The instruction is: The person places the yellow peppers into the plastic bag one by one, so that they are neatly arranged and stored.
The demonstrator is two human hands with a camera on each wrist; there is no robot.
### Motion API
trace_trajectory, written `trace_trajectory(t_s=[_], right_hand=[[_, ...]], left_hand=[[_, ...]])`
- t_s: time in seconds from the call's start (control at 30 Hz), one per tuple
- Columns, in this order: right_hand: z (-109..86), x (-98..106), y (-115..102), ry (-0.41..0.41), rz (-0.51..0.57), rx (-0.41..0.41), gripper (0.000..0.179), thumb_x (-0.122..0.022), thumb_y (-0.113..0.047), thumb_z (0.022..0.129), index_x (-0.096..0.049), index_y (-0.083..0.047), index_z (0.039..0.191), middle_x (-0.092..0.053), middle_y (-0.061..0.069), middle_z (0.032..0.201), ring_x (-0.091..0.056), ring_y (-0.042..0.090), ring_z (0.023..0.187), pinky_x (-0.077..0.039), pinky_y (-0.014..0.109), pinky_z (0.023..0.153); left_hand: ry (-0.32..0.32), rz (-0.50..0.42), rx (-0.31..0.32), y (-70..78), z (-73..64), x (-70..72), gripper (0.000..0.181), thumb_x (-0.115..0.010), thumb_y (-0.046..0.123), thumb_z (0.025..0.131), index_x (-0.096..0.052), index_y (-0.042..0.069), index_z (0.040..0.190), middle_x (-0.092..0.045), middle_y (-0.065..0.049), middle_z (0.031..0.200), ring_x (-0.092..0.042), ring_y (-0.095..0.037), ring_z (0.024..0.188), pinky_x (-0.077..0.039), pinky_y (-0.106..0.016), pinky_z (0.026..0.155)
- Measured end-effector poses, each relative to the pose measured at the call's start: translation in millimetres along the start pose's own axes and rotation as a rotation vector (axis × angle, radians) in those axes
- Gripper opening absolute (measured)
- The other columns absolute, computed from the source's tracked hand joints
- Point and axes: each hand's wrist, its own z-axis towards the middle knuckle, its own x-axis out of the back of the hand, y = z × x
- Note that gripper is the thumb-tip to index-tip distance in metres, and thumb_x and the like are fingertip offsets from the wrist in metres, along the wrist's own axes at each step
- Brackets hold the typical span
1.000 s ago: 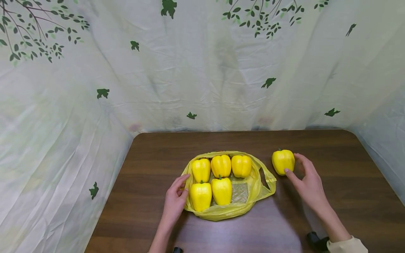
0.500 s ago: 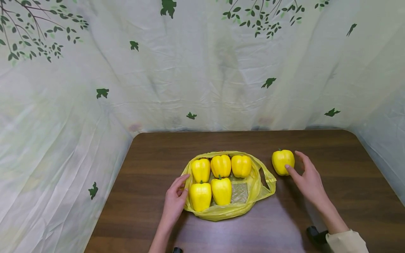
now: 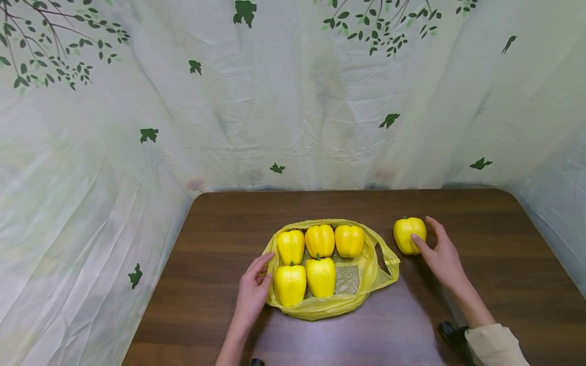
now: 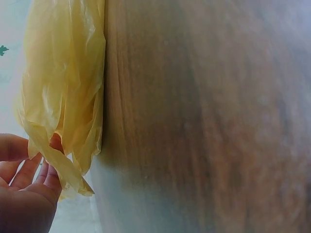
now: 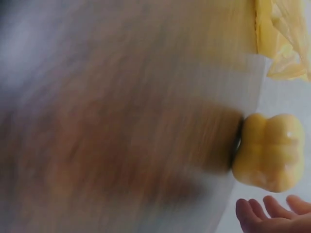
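A yellow plastic bag point(image 3: 318, 309) lies on the table with its mouth spread wide. Inside it stand several yellow bell peppers point(image 3: 290, 284), in two rows. At the bag's left side, my left hand point(image 3: 252, 290) holds its edge; the left wrist view shows the fingers point(image 4: 46, 177) at a handle loop of the bag. One more bell pepper point(image 3: 407, 235) stands on the table to the right of the bag. Beside it is my right hand point(image 3: 444, 259), thumb and fingers spread. In the right wrist view a gap separates the fingers point(image 5: 272, 208) from this pepper point(image 5: 269, 153).
The brown wooden table point(image 3: 220, 213) has rounded far corners. Behind it hangs a pale curtain point(image 3: 293, 112) with printed leaves. Black devices, one of them the right wrist camera point(image 3: 450, 333), sit at both wrists.
My right hand's fingers have drawn slightly away from the lone bell pepper and the forearm has shifted a little left. My left hand, the bag and the peppers have stayed in place.
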Motion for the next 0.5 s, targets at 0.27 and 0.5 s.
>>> trace_trajectory(t_s=[0.27,0.5], right_hand=[[5.5,-4.2,1.6,-0.060,0.000,-0.069,0.083,-0.049,-0.047,0.101,-0.012,0.004,0.154,-0.023,0.034,0.152,-0.028,0.050,0.135,-0.029,0.066,0.103],[9.2,-8.0,2.8,-0.100,-0.014,-0.135,0.088,-0.044,-0.055,0.099,-0.011,0.006,0.154,-0.020,0.035,0.153,-0.024,0.053,0.136,-0.023,0.068,0.104]], left_hand=[[0.000,0.005,0.008,0.1,-0.5,0.3,0.048,-0.056,-0.009,0.089,-0.065,0.016,0.129,-0.058,0.002,0.131,-0.056,-0.022,0.097,-0.051,-0.027,0.079],[0.006,0.002,0.005,-0.1,-0.9,0.7,0.047,-0.057,-0.008,0.089,-0.066,0.016,0.129,-0.059,0.003,0.130,-0.056,-0.022,0.096,-0.051,-0.027,0.078]])
